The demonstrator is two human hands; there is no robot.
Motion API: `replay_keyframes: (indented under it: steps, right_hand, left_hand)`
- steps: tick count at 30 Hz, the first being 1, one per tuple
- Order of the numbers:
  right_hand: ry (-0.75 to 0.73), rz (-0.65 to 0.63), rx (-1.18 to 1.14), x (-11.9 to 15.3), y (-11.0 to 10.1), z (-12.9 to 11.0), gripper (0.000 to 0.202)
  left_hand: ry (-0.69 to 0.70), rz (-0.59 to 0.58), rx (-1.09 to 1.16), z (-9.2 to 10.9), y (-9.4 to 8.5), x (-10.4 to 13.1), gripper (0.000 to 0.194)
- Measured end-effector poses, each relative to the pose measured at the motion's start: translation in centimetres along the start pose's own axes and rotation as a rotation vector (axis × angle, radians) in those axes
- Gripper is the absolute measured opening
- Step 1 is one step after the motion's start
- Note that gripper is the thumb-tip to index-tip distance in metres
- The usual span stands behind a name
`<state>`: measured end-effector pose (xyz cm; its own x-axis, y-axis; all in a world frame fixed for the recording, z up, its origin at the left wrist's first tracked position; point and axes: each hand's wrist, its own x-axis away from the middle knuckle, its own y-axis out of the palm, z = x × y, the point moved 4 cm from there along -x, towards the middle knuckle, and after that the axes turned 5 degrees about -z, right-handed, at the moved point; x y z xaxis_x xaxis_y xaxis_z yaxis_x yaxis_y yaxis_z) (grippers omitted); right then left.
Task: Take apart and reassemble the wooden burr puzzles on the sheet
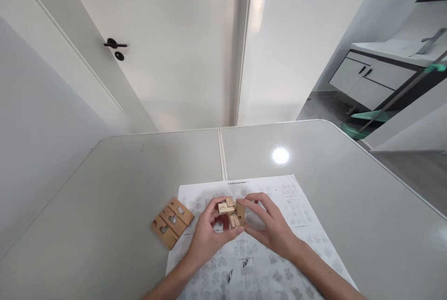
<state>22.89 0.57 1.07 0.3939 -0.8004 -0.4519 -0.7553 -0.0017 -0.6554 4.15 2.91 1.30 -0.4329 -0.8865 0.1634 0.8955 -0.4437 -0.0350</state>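
Above a printed instruction sheet (307, 225), my left hand (209, 230) grips a partly joined wooden block puzzle (226, 208) by its left side and underside. One of its pieces bears a number that looks like 3. My right hand (270, 225) pinches an upright flat wooden puzzle piece (240, 211) at the right side of the same assembly. Whether that piece is fully fitted into the others I cannot tell. Left of my hands, several flat wooden pieces (172, 223) with cut-out slots and numbers lie side by side, partly over the sheet's left edge.
The grey table (104, 197) has a pale seam (222, 155) and a bright light reflection. Beyond its far edge stands a white door with a black handle (115, 44). A sink cabinet (373, 76) and green cleaning tools (373, 116) are at the right.
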Motion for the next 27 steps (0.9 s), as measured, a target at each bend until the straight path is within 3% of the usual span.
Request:
replay_keyframes:
  steps: [17, 22, 27]
  right_hand:
    - [0.016, 0.088, 0.022, 0.1, 0.4, -0.9, 0.070]
    - [0.012, 0.083, 0.029, 0.0, 0.3, -1.2, 0.065]
    - [-0.090, 0.096, -0.026, -0.7, 0.2, -1.9, 0.069]
  left_hand:
    - [0.026, -0.012, 0.016, -0.1, -0.1, 0.2, 0.052]
    - [0.031, -0.078, 0.079, -0.1, -0.4, 0.0, 0.054]
    - [0.054, -0.137, 0.052, 0.0, -0.4, 0.0, 0.058]
